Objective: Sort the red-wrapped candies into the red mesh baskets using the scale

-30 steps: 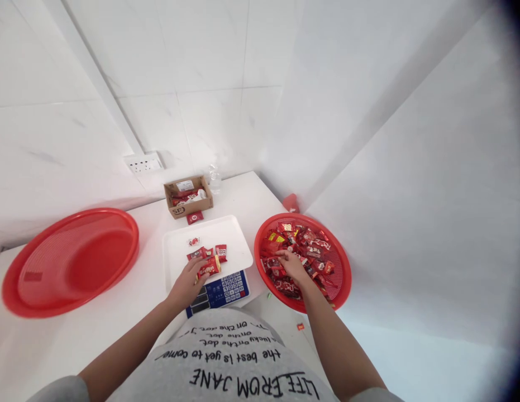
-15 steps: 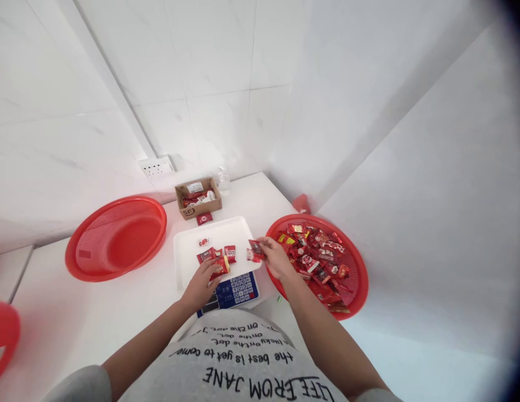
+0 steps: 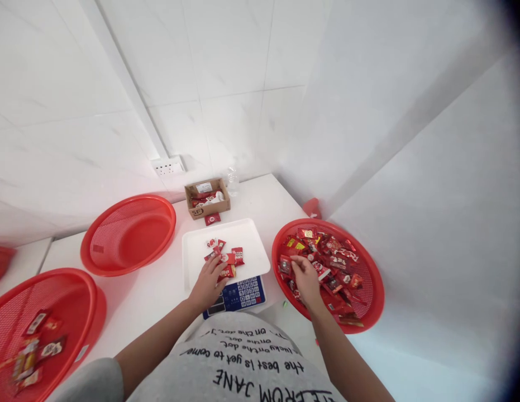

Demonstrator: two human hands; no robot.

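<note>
Apparently, the right hand (image 3: 306, 279) pinches a red packet (image 3: 285, 265); the left's (image 3: 207, 285) fingers spread over packets (image 3: 227, 272).

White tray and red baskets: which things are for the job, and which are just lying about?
Seem in use:
left hand, on packets
white tray and scale
right hand, fingers at a red packet
right basket

Probably just lying about:
cardboard box, loose packet in front
clear plastic thing
red basket left of tray

Glossy plastic-looking wrappers (image 3: 238, 255) (crinkled ones) beside smooth, matt white tray (image 3: 251, 240).
</note>
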